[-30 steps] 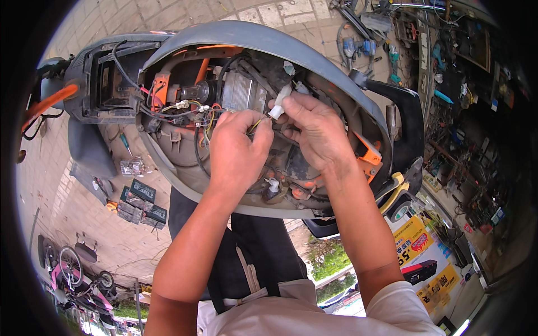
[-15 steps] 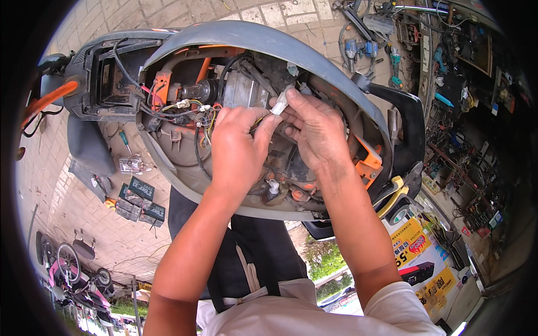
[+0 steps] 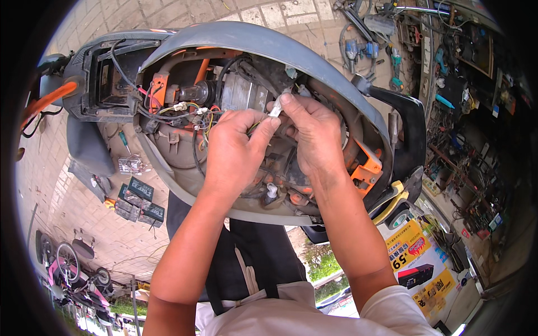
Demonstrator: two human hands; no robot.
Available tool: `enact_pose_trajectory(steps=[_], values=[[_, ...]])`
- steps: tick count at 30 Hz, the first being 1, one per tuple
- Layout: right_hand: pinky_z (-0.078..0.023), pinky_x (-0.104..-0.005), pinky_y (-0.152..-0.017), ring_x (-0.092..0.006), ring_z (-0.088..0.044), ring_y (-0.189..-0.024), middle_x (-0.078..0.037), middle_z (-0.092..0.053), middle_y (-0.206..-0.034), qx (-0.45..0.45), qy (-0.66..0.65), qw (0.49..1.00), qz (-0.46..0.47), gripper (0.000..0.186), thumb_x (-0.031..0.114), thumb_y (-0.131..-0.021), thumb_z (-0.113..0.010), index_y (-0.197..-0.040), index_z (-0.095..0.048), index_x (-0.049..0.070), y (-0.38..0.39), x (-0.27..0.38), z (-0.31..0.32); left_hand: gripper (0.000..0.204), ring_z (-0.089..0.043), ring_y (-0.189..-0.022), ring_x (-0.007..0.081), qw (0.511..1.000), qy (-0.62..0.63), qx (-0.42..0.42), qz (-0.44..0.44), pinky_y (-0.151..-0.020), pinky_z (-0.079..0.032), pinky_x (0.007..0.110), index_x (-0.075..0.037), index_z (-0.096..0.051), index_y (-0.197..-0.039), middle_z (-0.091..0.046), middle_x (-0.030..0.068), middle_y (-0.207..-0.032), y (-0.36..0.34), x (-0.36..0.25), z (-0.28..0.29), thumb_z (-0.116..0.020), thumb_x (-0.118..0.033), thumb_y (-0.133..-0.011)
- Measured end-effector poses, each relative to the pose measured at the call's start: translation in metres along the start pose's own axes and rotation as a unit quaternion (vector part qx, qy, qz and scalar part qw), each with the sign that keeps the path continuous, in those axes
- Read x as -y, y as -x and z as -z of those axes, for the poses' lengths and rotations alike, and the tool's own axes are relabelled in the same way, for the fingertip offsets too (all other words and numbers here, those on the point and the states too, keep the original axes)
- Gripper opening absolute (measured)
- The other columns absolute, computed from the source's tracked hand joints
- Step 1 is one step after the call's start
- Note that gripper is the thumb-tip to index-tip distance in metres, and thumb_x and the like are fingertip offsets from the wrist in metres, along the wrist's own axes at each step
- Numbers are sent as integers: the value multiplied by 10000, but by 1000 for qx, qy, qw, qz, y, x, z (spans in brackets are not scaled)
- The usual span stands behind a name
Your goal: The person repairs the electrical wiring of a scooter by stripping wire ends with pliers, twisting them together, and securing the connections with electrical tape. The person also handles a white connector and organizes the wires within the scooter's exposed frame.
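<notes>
Both hands meet over the open body of an electric scooter (image 3: pixel 241 35), around a small white plug connector (image 3: pixel 275 108). My left hand (image 3: pixel 238 140) pinches its lower end between thumb and forefinger. Thumb and fingers of my right hand (image 3: pixel 315 126) close on the upper end, covering part of it. Whether its halves are fully joined I cannot tell. Behind my fingers sits a ribbed metal controller box (image 3: pixel 238 92). Left of my left hand, loose coloured wires with white plugs (image 3: pixel 180 106) run beside an orange bracket (image 3: pixel 158 92).
Several dark batteries (image 3: pixel 140 190) stand on the paving at left, near a green-handled screwdriver (image 3: pixel 124 141). Blue power tools (image 3: pixel 352 50) lie beyond the scooter. Cluttered tools and parts (image 3: pixel 465 185) fill the right side. A pink bicycle (image 3: pixel 70 269) is at lower left.
Both hands have shifted slightly left, keeping their pinch on the white connector. More of the connector's upper end is now covered by my right thumb.
</notes>
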State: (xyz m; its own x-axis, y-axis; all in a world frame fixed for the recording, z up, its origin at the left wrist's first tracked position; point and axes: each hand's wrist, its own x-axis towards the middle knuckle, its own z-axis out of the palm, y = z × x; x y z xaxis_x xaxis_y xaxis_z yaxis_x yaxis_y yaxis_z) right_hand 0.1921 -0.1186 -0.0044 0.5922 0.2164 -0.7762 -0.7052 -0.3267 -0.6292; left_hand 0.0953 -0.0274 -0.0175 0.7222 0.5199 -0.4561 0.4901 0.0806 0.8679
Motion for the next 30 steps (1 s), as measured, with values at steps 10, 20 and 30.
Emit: enact_pose_trajectory(steps=[10,20,30], values=[[-437,-245,-692,-93,-550,-726,-41,-646,-821,51,0,998,-41,276,227,-920,-642,-950,-665,-47,-1,7,6,111,-514,-758,320,982,-101,-57,-147,-687,-439,407,-32,-640,-846,-604,115,-790,0,3,-7,-717,-95,-795],[-478,-277,-723,-124,-604,-792,-52,-658,-873,51,3,999,6,271,275,-941,-610,-952,-655,7,-1,1,0,111,-492,-732,278,968,-128,-85,-198,-659,-418,375,-13,-620,-843,-577,99,-765,-4,8,-9,-715,-32,-789],[-444,-255,-695,-104,-607,-757,-55,-681,-868,17,-81,996,-36,263,301,-937,-600,-927,-650,42,2,5,-7,104,-503,-728,280,973,-121,-60,-186,-658,-420,375,-29,-640,-852,-580,92,-749,0,6,-3,-720,-47,-787]])
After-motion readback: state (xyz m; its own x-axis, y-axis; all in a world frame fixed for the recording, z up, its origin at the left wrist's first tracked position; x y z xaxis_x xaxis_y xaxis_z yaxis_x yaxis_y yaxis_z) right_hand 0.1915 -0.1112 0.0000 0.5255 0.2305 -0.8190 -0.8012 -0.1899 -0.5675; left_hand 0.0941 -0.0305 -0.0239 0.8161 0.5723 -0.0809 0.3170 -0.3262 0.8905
